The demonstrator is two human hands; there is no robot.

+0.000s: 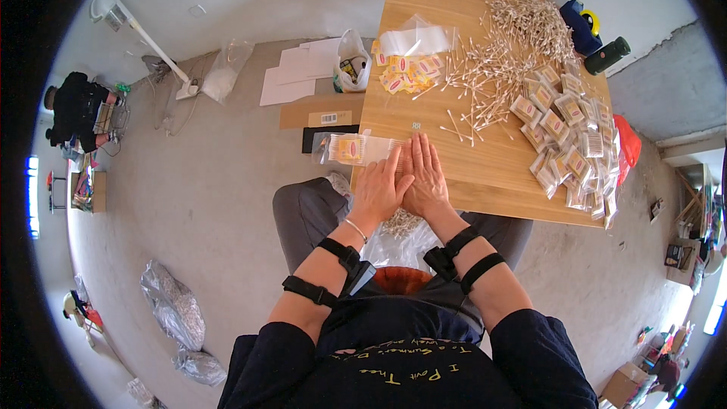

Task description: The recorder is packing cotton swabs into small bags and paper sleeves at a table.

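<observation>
Two hands press flat at frame centre, fingers straight and together, on a clear swab bag (356, 148) at the table (492, 174) edge: left hand (379, 189), right hand (425, 178). The overhanging bag could slip off; loose swabs (485, 83) above may scatter.

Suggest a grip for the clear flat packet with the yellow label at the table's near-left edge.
Probably pinch the clear flat packet with the yellow label at its left end, coming from the left: that end overhangs the wooden table, so fingers fit under it. The left hand lies flat over its right end, beside the right hand.
</observation>
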